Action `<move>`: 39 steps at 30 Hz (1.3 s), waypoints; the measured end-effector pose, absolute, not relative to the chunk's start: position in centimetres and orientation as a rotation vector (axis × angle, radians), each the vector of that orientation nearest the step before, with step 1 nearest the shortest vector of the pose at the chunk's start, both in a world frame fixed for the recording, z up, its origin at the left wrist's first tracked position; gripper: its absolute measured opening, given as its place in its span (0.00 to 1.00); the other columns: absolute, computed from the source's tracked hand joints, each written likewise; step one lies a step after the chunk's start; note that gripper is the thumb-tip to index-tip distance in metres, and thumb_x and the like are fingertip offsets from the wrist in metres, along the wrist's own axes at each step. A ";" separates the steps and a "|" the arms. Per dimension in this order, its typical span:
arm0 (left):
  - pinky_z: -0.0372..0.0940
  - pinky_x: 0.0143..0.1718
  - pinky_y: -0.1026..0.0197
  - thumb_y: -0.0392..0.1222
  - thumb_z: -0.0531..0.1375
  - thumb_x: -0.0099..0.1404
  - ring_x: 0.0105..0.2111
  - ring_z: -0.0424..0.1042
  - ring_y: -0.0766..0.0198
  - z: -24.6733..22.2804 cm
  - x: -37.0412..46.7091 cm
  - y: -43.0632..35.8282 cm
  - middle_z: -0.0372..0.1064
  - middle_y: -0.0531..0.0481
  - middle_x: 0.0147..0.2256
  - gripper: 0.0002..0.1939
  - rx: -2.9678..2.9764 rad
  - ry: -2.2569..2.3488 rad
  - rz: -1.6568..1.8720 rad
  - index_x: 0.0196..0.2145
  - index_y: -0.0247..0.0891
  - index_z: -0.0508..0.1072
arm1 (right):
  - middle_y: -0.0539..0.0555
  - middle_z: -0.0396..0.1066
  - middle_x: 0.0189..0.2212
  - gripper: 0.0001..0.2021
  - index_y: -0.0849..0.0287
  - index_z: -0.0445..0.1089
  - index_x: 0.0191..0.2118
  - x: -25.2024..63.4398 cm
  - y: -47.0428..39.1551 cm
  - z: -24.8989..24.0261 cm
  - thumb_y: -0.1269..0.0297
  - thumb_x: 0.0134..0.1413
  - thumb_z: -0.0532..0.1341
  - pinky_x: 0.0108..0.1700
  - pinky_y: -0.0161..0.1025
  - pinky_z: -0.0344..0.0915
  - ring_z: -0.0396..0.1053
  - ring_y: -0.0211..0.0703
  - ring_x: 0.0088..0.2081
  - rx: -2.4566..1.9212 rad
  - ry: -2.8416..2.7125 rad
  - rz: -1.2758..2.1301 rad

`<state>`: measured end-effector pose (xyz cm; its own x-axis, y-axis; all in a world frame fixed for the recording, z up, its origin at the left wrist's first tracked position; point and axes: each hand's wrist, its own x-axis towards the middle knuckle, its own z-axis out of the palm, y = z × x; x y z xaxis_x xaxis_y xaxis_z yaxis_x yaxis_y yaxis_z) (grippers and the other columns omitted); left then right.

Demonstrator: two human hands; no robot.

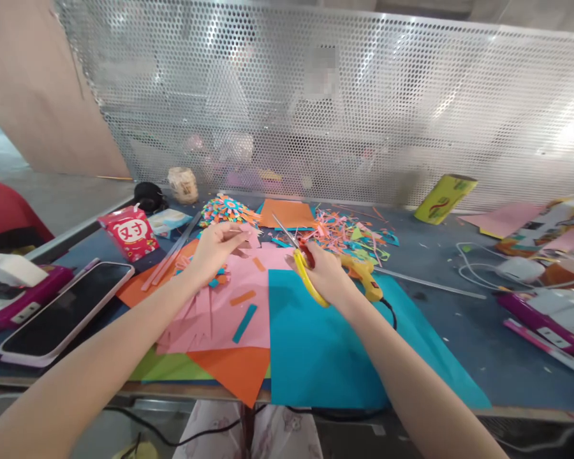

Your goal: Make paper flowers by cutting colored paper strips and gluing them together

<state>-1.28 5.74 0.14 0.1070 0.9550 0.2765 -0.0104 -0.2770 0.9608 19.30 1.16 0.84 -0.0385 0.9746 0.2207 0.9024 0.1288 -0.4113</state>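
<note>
A small piece of pink paper [250, 237] is pinched in the fingers of my left hand [219, 247], above the large pink sheet [249, 319]. My right hand [323, 271] grips yellow-handled scissors [310, 280], whose blades point up and to the left. The blades are apart from the pink piece. Orange strips [243, 298] and a blue strip [245, 323] lie on the pink sheet. Under my right forearm is a large blue sheet [316, 357]. A paper flower of several colours is partly hidden behind my left wrist.
A yellow glue gun [363, 274] lies just right of my right hand. Behind are paper scraps [349, 233], an orange stack [287, 213] and fringed paper flowers [227, 209]. A phone [71, 309] and a red packet [129, 233] are left; a yellow-green can [444, 199] stands tilted right.
</note>
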 end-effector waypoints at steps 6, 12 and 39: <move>0.63 0.24 0.67 0.48 0.64 0.52 0.27 0.71 0.67 1.1 -1.1 5.3 0.71 0.50 0.26 0.13 1.403 0.892 1.458 0.28 0.34 0.70 | 0.49 0.68 0.26 0.16 0.58 0.65 0.33 18.7 0.3 1.2 0.49 0.52 0.52 0.39 0.39 0.50 0.66 0.42 0.32 -1.770 -2.062 0.396; 0.63 0.23 0.66 0.42 0.64 0.52 0.20 0.66 0.70 1.0 -1.0 5.1 0.71 0.52 0.24 0.08 1.405 0.947 1.502 0.26 0.35 0.70 | 0.49 0.63 0.23 0.18 0.59 0.62 0.27 18.6 0.3 1.2 0.49 0.53 0.51 0.31 0.35 0.50 0.63 0.40 0.28 -1.765 -2.155 0.517; 0.68 0.28 0.60 0.42 0.66 0.48 0.27 0.74 0.62 0.7 -1.0 5.0 0.74 0.48 0.25 0.10 1.351 0.900 1.355 0.26 0.34 0.71 | 0.48 0.60 0.20 0.19 0.58 0.58 0.23 18.6 0.5 1.2 0.46 0.51 0.51 0.28 0.35 0.52 0.60 0.38 0.26 -1.758 -2.142 0.593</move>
<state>-1.04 5.03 0.71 0.1024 0.9610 0.2570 -0.1355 -0.2425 0.9606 18.60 0.45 1.17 -0.2012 0.9793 -0.0242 0.8524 0.1628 -0.4968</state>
